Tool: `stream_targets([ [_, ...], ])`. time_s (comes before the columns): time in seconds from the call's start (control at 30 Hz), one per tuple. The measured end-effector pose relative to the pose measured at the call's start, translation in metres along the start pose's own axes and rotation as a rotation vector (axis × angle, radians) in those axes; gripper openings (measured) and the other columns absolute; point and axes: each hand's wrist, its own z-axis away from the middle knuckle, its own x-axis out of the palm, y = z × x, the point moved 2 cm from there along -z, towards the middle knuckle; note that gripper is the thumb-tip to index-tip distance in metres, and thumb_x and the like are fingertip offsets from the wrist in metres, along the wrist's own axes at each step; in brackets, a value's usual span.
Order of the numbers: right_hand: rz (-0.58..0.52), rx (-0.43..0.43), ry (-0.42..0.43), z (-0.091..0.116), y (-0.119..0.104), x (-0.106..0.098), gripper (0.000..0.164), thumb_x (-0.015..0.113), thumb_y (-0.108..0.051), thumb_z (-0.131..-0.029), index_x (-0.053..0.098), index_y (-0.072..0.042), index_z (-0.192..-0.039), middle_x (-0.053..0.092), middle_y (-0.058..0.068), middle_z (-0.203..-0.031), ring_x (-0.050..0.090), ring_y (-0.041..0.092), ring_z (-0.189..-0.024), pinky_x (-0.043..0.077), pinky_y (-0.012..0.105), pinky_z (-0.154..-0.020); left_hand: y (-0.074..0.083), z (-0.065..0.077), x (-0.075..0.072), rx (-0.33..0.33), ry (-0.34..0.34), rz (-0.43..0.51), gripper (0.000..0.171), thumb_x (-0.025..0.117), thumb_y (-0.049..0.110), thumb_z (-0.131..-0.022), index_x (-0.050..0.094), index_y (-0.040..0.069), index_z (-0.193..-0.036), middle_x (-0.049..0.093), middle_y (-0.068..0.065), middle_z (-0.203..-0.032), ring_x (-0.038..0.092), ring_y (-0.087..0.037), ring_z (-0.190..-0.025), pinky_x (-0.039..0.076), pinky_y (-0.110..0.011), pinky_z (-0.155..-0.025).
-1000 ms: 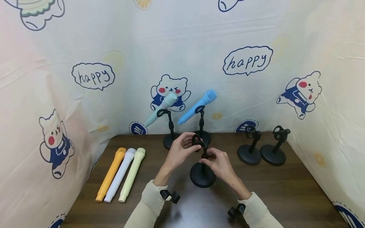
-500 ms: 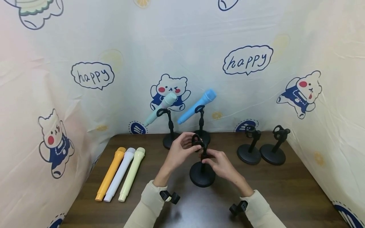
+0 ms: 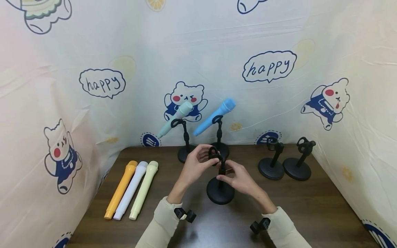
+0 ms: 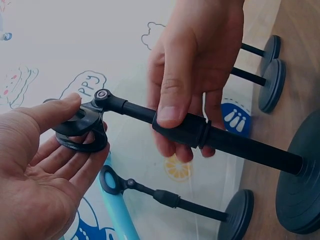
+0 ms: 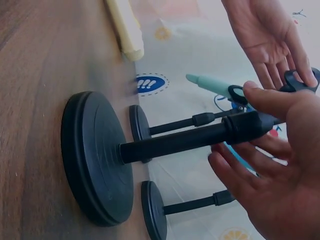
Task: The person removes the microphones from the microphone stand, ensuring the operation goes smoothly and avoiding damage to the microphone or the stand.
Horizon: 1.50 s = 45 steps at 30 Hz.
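A black desktop microphone stand (image 3: pixel 220 191) stands upright on its round base in the middle of the table. My left hand (image 3: pixel 196 166) pinches the clip (image 4: pixel 82 125) at its top between thumb and fingers. At the collar (image 4: pixel 192 132) of the pole, my right hand (image 3: pixel 241 179) has its thumb on the near side and its fingers curled behind. The clip holds no microphone. In the right wrist view the stand's base (image 5: pixel 97 160) sits flat on the wood. Behind my hands, a mint microphone (image 3: pixel 175 119) and a blue microphone (image 3: pixel 215 116) lean in the clips of two more stands.
At the left of the table (image 3: pixel 294 206) lie an orange microphone (image 3: pixel 121 189), a pale lilac microphone (image 3: pixel 130 190) and a pale yellow microphone (image 3: pixel 143 190), side by side. Two black stands (image 3: pixel 271 167) with bare clips are at the back right. A printed cloth hangs behind.
My right hand's fingers and thumb have shifted slightly about the collar, and the right wrist sits a little farther right. My left hand and the stand have kept their places.
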Motion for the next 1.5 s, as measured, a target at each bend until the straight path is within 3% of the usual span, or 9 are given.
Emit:
stream_targets([
  [0.17, 0.054, 0.06, 0.09, -0.001, -0.0042, 0.0, 0.038, 0.09, -0.027, -0.087, 0.067, -0.017, -0.116, 0.072, -0.001, -0.107, 0.072, 0.016, -0.101, 0.062, 0.047, -0.095, 0.0007, 0.0001, 0.0004, 0.009, 0.005, -0.009, 0.041, 0.082, 0.017, -0.095, 0.065, 0.013, -0.132, 0.075, -0.009, -0.128, 0.071, -0.025, -0.125, 0.057, -0.037, -0.109],
  [0.3, 0.068, 0.045, 0.121, -0.0011, -0.0055, -0.0011, 0.033, 0.091, -0.021, -0.087, 0.066, -0.016, -0.107, 0.069, -0.001, -0.101, 0.071, 0.014, -0.094, 0.062, 0.05, -0.092, 0.0002, -0.0004, 0.0006, 0.016, 0.004, -0.014, 0.041, 0.082, 0.018, -0.095, 0.065, 0.013, -0.132, 0.075, -0.009, -0.127, 0.071, -0.025, -0.124, 0.057, -0.037, -0.108],
  [0.53, -0.041, -0.041, 0.034, 0.0016, -0.0024, -0.0045, 0.029, 0.076, -0.005, -0.097, 0.072, -0.01, -0.125, 0.076, 0.009, -0.118, 0.073, 0.023, -0.108, 0.058, 0.055, -0.102, -0.0005, -0.0009, 0.0009, 0.008, 0.009, -0.012, 0.04, 0.083, 0.019, -0.095, 0.065, 0.014, -0.131, 0.075, -0.007, -0.127, 0.071, -0.023, -0.124, 0.056, -0.043, -0.111],
  [0.8, -0.06, -0.051, -0.021, 0.0029, 0.0005, -0.0051, 0.031, 0.07, -0.004, -0.101, 0.07, -0.008, -0.132, 0.073, 0.016, -0.129, 0.071, 0.029, -0.119, 0.057, 0.053, -0.105, 0.001, 0.0, 0.0011, 0.0, 0.012, -0.016, 0.041, 0.083, 0.02, -0.095, 0.065, 0.015, -0.132, 0.075, -0.006, -0.127, 0.071, -0.023, -0.124, 0.055, -0.045, -0.112],
  [1.07, -0.009, 0.025, 0.038, 0.0011, -0.0055, 0.0, 0.044, 0.085, -0.019, -0.093, 0.067, -0.012, -0.132, 0.074, 0.007, -0.122, 0.072, 0.025, -0.112, 0.059, 0.051, -0.101, 0.0007, 0.0005, 0.0015, -0.003, 0.008, -0.008, 0.041, 0.083, 0.021, -0.095, 0.065, 0.016, -0.132, 0.075, -0.006, -0.127, 0.071, -0.023, -0.124, 0.055, -0.044, -0.112],
  [1.3, 0.044, 0.093, 0.133, -0.0005, -0.0045, -0.0005, 0.038, 0.092, -0.023, -0.086, 0.066, -0.014, -0.113, 0.072, 0.002, -0.103, 0.07, 0.016, -0.096, 0.062, 0.045, -0.092, 0.0016, 0.0005, 0.0012, 0.011, 0.007, -0.004, 0.041, 0.083, 0.018, -0.095, 0.065, 0.014, -0.132, 0.074, -0.011, -0.128, 0.071, -0.025, -0.125, 0.056, -0.042, -0.111],
  [1.5, -0.01, 0.015, 0.038, 0.0005, -0.0026, -0.0024, 0.024, 0.079, -0.009, -0.096, 0.07, -0.014, -0.118, 0.075, 0.002, -0.11, 0.072, 0.018, -0.102, 0.06, 0.049, -0.098, 0.0021, 0.0011, 0.0004, -0.002, 0.012, 0.004, 0.04, 0.083, 0.019, -0.095, 0.065, 0.014, -0.131, 0.075, -0.008, -0.127, 0.071, -0.024, -0.124, 0.055, -0.043, -0.112],
])
